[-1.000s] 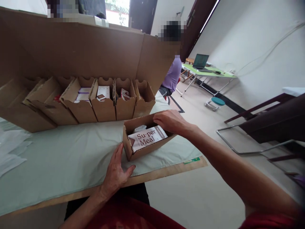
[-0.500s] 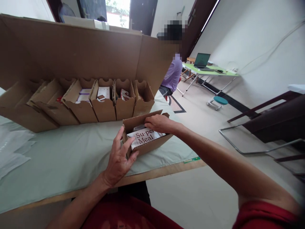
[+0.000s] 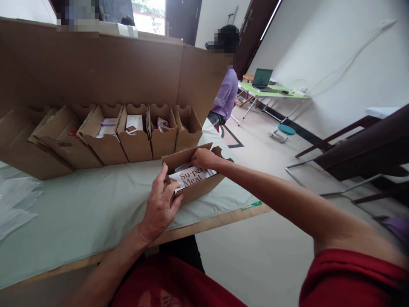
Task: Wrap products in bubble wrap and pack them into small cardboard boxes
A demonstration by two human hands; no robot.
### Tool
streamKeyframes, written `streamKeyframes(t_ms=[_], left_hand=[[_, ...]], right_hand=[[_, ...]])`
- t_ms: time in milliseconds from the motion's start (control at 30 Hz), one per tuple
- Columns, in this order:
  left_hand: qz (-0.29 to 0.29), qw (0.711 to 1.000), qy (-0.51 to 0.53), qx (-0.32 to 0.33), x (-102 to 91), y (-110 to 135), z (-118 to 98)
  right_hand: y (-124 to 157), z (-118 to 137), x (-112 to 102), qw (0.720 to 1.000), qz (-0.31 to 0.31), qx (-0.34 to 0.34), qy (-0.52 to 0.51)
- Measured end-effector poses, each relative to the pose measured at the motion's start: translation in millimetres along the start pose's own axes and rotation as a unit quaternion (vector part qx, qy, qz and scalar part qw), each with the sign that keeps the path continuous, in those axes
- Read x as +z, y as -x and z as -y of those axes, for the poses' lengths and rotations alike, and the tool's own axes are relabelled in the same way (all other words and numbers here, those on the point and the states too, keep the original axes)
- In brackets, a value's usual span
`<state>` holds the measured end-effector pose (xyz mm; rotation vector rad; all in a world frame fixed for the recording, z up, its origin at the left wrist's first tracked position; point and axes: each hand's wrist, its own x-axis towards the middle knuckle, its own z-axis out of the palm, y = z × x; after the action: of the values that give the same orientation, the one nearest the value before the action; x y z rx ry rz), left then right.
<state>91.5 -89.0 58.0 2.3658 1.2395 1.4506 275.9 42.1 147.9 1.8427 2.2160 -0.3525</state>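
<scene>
The white packet (image 3: 191,176) lies inside the small cardboard box (image 3: 198,192) on the desk (image 3: 96,209), against its near wall, its long axis following the box's: from near left to far right. Both hands are at it from opposite ends. The left hand (image 3: 159,207) has its fingers spread around the box's left end; the right hand (image 3: 206,159), curled, dips in behind the packet, so whether it holds anything I cannot tell.
</scene>
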Motion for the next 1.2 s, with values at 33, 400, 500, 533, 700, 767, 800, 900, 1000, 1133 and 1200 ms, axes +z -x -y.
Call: streamKeyframes(t_ms=[33, 400, 500, 533, 700, 767, 800, 900, 1000, 1133, 1200], left_hand=[[-0.001, 1.000, 0.001, 0.001, 0.3, 0, 0], [-0.038, 0.998, 0.011, -0.039, -23.2, 8, -1], [-0.030, 0.993, 0.027, -0.107, -22.4, 20, 8], [-0.016, 0.990, 0.036, -0.137, -18.1, 27, 12], [0.050, 0.960, 0.136, -0.240, 22.3, 60, 32], [0.051, 0.945, 0.199, -0.256, 37.2, 62, 36], [0.049, 0.935, 0.232, -0.263, 42.4, 61, 37], [0.049, 0.902, 0.312, -0.294, 44.2, 58, 43], [0.050, 0.883, 0.332, -0.327, 23.7, 59, 55], [-0.002, 0.889, 0.302, -0.343, -18.6, 57, 72], [-0.042, 0.898, 0.290, -0.328, -32.0, 47, 72]], right_hand=[[1, -1, 1, 1.000, -0.005, 0.003, 0.000], [55, -36, -32, 0.989, -0.127, -0.043, -0.056], [80, -80, -23, 0.968, -0.183, -0.014, -0.168], [88, -97, -13, 0.953, -0.194, -0.008, -0.234], [99, -150, 72, 0.845, -0.135, -0.022, -0.517], [91, -140, 109, 0.834, -0.087, -0.064, -0.542], [86, -130, 125, 0.832, -0.080, -0.081, -0.543], [75, -86, 162, 0.824, -0.166, -0.061, -0.538], [78, -42, 179, 0.816, -0.248, -0.016, -0.522], [88, 3, 167, 0.829, -0.253, -0.048, -0.496], [90, 14, 149, 0.828, -0.256, -0.069, -0.494]])
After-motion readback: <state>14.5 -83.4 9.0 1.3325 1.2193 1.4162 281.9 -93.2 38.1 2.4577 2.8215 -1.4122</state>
